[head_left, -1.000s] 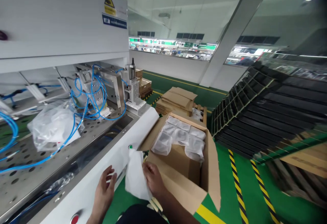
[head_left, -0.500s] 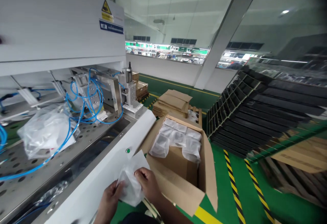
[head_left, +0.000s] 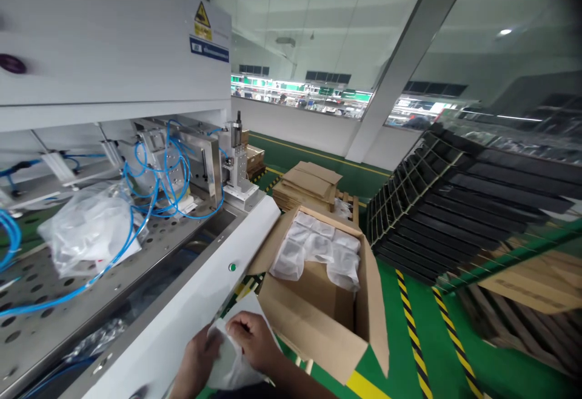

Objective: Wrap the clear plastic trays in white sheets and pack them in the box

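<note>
"Two hands busy at bottom centre?"
"Yes: left hand [head_left: 196,362] and right hand [head_left: 253,339], fingers closed on a white pouch [head_left: 231,365] (film, probably; the view's poor), seemingly folding it. Next, it seems to call for the open carton [head_left: 309,332] just beside."

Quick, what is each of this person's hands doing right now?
Left hand: closed, holding a white sheet.
Right hand: closed, holding the same white sheet.
</note>
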The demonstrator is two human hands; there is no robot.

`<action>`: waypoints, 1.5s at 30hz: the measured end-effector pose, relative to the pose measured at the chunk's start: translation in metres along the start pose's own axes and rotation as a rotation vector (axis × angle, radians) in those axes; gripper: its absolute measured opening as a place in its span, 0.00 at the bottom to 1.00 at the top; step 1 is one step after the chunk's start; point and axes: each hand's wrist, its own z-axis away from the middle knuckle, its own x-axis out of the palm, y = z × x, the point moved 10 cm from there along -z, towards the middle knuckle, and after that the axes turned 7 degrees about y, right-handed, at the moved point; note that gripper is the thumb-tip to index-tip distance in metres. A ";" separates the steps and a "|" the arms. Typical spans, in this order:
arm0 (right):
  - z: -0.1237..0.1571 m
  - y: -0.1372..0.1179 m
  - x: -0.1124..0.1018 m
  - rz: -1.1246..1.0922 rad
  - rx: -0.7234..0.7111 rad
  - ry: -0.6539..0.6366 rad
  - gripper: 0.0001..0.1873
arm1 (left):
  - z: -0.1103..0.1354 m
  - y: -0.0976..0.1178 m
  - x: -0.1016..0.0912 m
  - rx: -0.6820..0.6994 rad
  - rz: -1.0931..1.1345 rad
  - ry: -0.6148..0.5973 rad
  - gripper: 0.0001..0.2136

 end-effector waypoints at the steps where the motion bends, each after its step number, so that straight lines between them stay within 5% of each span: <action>1: -0.002 0.002 -0.004 -0.015 0.013 0.021 0.20 | -0.002 -0.009 -0.002 -0.034 0.010 0.002 0.22; 6: -0.010 0.010 -0.025 0.045 0.019 0.121 0.19 | -0.003 -0.033 -0.020 0.022 -0.048 0.085 0.34; 10: -0.008 0.014 -0.001 0.177 -0.041 0.006 0.11 | 0.019 0.019 -0.024 0.492 -0.175 0.187 0.36; 13: -0.006 0.013 0.024 0.196 -0.075 -0.078 0.04 | 0.033 0.049 -0.017 0.716 -0.156 0.112 0.34; 18: -0.004 0.011 0.032 0.335 -0.069 -0.049 0.05 | 0.017 0.039 -0.013 0.518 -0.131 -0.086 0.14; 24: 0.006 0.005 0.036 0.757 -0.216 0.038 0.43 | 0.001 0.013 -0.028 0.228 -0.063 -0.034 0.18; 30: 0.005 0.018 0.002 0.926 -0.124 0.236 0.41 | -0.011 -0.020 -0.036 0.024 0.139 -0.004 0.19; 34: 0.002 0.025 -0.019 0.915 0.008 0.271 0.28 | -0.012 -0.032 -0.035 0.050 0.005 -0.019 0.16; 40: 0.002 0.027 0.013 0.953 0.009 0.138 0.19 | 0.000 -0.029 -0.023 0.068 -0.565 -0.216 0.14; 45: 0.005 0.042 0.019 0.964 0.061 0.101 0.20 | 0.004 -0.034 -0.018 -0.015 -0.607 -0.303 0.19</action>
